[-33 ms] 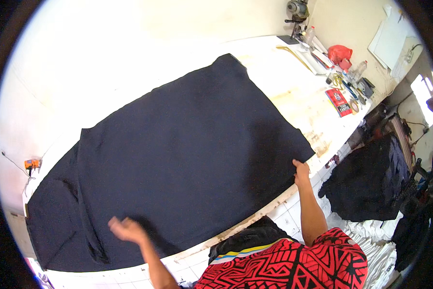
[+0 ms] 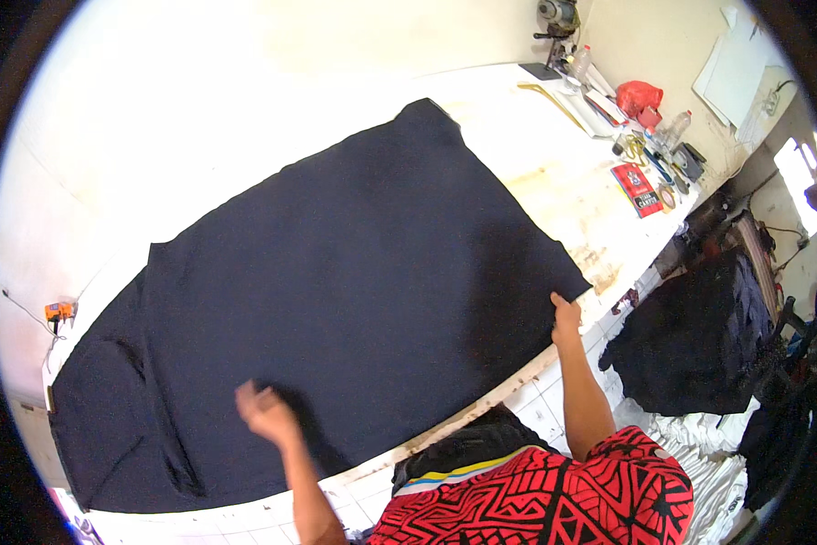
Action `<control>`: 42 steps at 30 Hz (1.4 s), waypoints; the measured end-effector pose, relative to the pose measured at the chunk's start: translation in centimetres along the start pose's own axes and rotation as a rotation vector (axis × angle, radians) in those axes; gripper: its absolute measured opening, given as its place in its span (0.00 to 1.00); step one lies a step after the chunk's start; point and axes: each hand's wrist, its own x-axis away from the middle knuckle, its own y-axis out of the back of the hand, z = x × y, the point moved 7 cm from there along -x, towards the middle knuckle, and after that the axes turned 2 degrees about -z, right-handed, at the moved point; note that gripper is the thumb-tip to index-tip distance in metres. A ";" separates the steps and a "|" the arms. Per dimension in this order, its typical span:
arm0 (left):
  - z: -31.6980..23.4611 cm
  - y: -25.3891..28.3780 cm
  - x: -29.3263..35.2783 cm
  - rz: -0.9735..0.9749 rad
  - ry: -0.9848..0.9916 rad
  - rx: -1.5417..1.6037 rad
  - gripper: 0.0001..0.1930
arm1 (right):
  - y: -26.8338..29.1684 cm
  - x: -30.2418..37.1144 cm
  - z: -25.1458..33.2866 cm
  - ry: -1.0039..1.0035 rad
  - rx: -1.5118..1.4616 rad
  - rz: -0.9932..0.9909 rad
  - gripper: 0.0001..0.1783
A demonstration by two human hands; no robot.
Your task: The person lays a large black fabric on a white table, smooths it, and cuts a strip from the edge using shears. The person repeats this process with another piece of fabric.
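A large black cloth (image 2: pixel 354 272) lies spread over the white table, its near side running along the table's front edge. My right hand (image 2: pixel 566 318) is closed on the cloth's near right edge, thumb on top and the other fingers mostly hidden. Over the left part of the cloth is my left hand (image 2: pixel 269 416), slightly blurred, its fingers apart and nothing in them. Whether it touches the fabric I cannot tell. Left of it, a long fold runs down the cloth, and more black fabric shows beyond that fold.
On the table (image 2: pixel 536 173) at the far right are a cutting machine (image 2: pixel 558 18), a red bag (image 2: pixel 638 96), a red packet (image 2: pixel 637 191), scissors (image 2: pixel 634 149) and bottles. Dark fabric (image 2: pixel 681 341) is heaped beside the table, with white fabric (image 2: pixel 690 459) below it.
My left hand has moved right and slightly away from me over the cloth. My right hand has stayed at the cloth's edge, shifted only slightly.
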 end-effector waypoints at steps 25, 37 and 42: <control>-17.7 -13.7 22.7 -0.140 1.256 0.336 0.34 | -6.7 -23.3 12.5 0.978 1.193 0.104 0.50; -16.7 -14.2 23.1 -0.271 1.254 0.390 0.25 | -65.4 -28.1 13.3 0.960 1.118 0.462 0.53; -16.9 -14.4 23.1 -0.181 1.324 0.408 0.27 | -67.2 -37.0 15.3 0.946 1.187 0.438 0.51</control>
